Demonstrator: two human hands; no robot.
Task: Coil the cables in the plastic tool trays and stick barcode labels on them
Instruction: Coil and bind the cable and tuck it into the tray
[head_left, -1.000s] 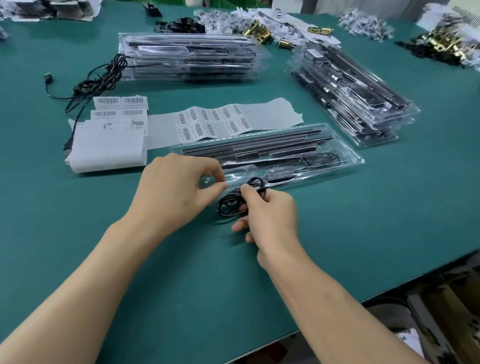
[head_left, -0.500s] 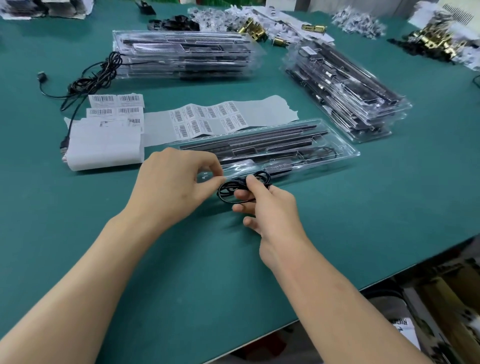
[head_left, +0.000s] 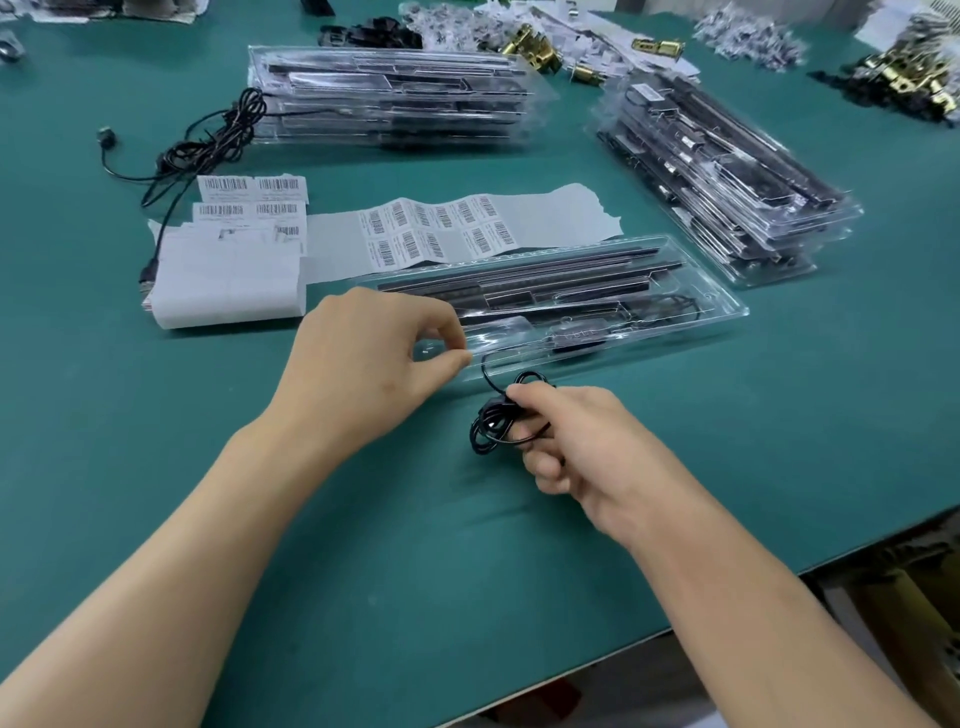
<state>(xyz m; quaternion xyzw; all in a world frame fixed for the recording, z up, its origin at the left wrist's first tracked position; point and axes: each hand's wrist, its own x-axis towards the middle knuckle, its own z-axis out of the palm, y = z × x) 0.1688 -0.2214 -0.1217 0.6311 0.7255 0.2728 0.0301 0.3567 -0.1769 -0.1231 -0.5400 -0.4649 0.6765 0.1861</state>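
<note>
Green desk (head_left: 156, 467), crowded toward the back. Right hand (head_left: 587, 457), fingers curled round coiled black cable (head_left: 491, 426), just in front of clear tray (head_left: 717, 306). Left hand (head_left: 358, 364), thumb and forefinger pinching tray's near corner. Best to pin loops tight, then tuck coil in without springing. Barcode labels (head_left: 441, 234) just behind; tray stacks (head_left: 389, 93) and loose cable (head_left: 208, 140) well apart, no obstruction.
</note>
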